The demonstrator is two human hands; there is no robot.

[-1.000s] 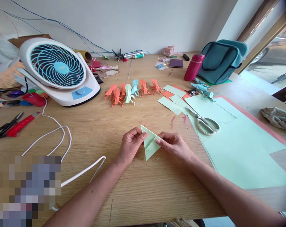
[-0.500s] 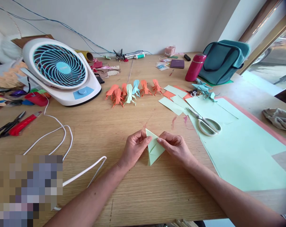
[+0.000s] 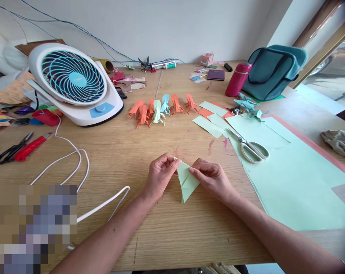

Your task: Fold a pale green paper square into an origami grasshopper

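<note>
Between my hands is a folded pale green sheet of paper, creased across and pointed at its lower end. My left hand pinches its upper left corner between thumb and fingers. At the upper right edge, my right hand grips the paper with the thumb on top. The fingers under the paper are partly hidden. Beyond the hands stands a row of folded paper insects, with an orange one, a pale green one and a blue one among them.
Silver scissors lie on large green sheets at the right, beside cut paper strips. A pink bottle and teal bag stand behind. At left are a fan, a white cable and a red cutter.
My left hand has shifted slightly up and left along the paper's top corner, covering more of it. The paper's lower point has swung a little right and down. The view has shifted slightly.
</note>
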